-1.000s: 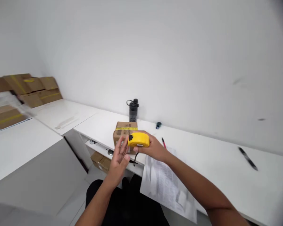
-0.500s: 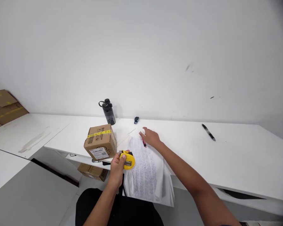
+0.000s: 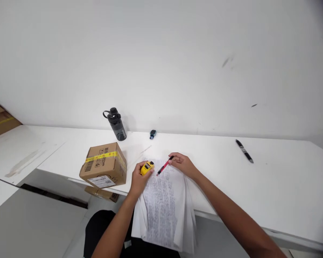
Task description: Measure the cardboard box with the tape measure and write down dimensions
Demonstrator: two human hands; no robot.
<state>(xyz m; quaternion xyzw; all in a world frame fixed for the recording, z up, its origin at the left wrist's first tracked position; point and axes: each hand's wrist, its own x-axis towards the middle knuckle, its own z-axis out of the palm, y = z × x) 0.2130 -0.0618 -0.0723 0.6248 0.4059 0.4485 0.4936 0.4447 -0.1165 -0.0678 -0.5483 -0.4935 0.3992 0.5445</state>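
My left hand (image 3: pixel 139 179) is closed around a yellow tape measure (image 3: pixel 146 167), held at the left edge of the papers. The fingers of my right hand (image 3: pixel 183 164) pinch the dark upper end of a red and black pen (image 3: pixel 164 166). Its other end slants down and left over the sheets, toward the tape measure. Beneath both hands lies a stack of written paper sheets (image 3: pixel 161 204), which hangs over the desk's front edge onto the lap. I cannot tell whether the pen's lower end touches the paper.
A taped cardboard box (image 3: pixel 104 165) sits left of my hands, near the front edge. Behind it stands a dark bottle (image 3: pixel 116 124). A small dark blue object (image 3: pixel 152 134), perhaps a watch, lies near the wall. Farther right on the white desk (image 3: pixel 280 193) is a black and grey pen (image 3: pixel 244 151).
My right hand has picked up the red pen from the papers. My left hand has raised and turned the tape measure, bringing it over the papers. The camera view has shifted slightly.
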